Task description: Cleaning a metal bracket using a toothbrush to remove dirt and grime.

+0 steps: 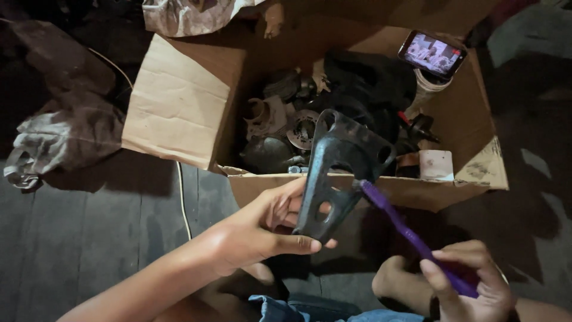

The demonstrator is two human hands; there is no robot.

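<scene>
The dark metal bracket (333, 173) is held up in the air over the front edge of the cardboard box (185, 101), and its right edge is being scrubbed with a purple toothbrush (411, 238). The lower end of the bracket is pinched by the left hand (262, 226), thumb underneath and fingers curled behind. The toothbrush handle is gripped low down by the right hand (471, 280), fingers closed round it.

Probably better results are had if the bracket is gripped firmly so it isn't pushed around by the bristles, and if short strokes are used along the edge and into the holes. The grime is likely best knocked off over the box or the wooden floor (89, 238), not the lap.

Inside the box, more greasy metal parts (286, 128) are piled up, and a lit phone (432, 53) is propped on the far rim. A rag (65, 137) is lying to the left.
</scene>
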